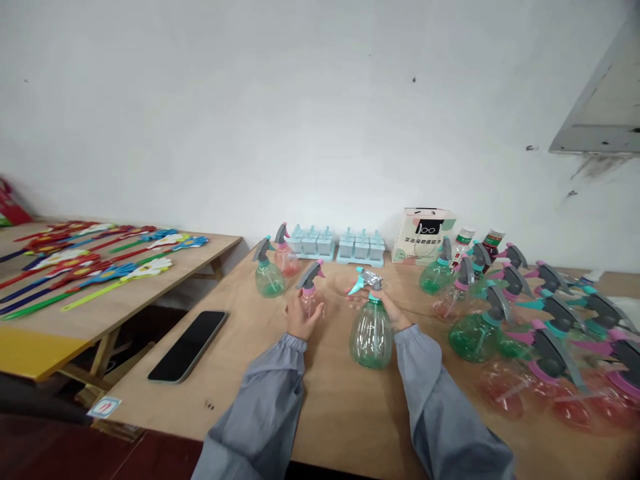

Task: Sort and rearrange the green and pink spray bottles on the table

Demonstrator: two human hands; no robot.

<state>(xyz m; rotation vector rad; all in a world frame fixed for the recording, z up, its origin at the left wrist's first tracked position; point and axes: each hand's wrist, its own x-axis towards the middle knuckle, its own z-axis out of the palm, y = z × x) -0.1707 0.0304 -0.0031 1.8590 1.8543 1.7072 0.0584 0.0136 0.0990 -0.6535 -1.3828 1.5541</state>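
My left hand point(299, 320) is wrapped round a small pink spray bottle point(311, 301) with a grey and pink trigger head, which stands upright near the middle of the wooden table. To its right, my right hand point(394, 312) reaches behind a clear green spray bottle point(371, 340) and grips it near the neck. That bottle's head point(369, 280) is grey with a turquoise trigger pointing left. The fingers of the right hand are partly hidden behind the bottle. Beyond my left hand stand another green spray bottle point(270, 279) and a pink one point(287, 260).
Many green and pink spray bottles point(477, 337) crowd the right side. Along the wall are light blue ice-pop moulds point(361, 248), a paper bag point(423, 237) and two drink bottles point(463, 245). A phone point(189, 347) lies left. Colourful hand-shaped clappers point(100, 273) cover another table.
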